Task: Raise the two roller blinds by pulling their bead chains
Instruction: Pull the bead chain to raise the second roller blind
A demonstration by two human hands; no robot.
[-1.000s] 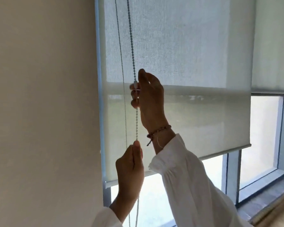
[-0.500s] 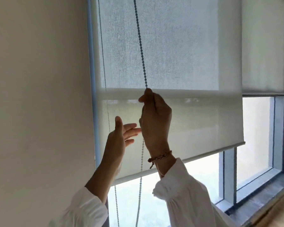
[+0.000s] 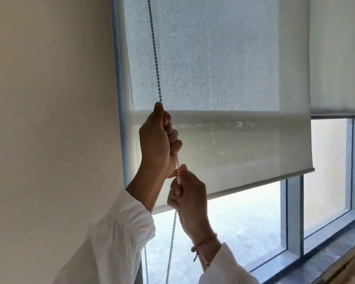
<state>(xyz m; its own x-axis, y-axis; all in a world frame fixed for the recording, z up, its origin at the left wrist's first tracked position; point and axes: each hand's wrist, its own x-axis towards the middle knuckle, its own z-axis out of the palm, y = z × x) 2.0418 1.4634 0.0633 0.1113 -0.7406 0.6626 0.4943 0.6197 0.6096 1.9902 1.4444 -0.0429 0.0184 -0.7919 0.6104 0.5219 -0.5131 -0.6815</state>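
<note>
A pale grey roller blind (image 3: 223, 78) covers the left window; its bottom bar (image 3: 254, 184) slants across the glass. Its bead chain (image 3: 155, 58) runs down in front of the fabric, and a second strand (image 3: 131, 85) hangs nearer the frame. My left hand (image 3: 158, 142) is closed around the front strand at the level of the inner blind edge. My right hand (image 3: 188, 193) grips the same strand just below it, and the chain hangs on beneath. A second blind (image 3: 338, 58) on the right ends higher, at its bottom bar (image 3: 338, 114).
A plain cream wall (image 3: 49, 119) fills the left. Blue-grey window frames (image 3: 293, 218) divide the panes. A dark sill (image 3: 326, 263) runs along the bottom right. White sleeves cover both forearms, and a bead bracelet (image 3: 205, 242) sits on my right wrist.
My left hand let go low on the chain, rose open, and now grips it high. My right hand has come down with the chain. The left blind's bottom bar has risen.
</note>
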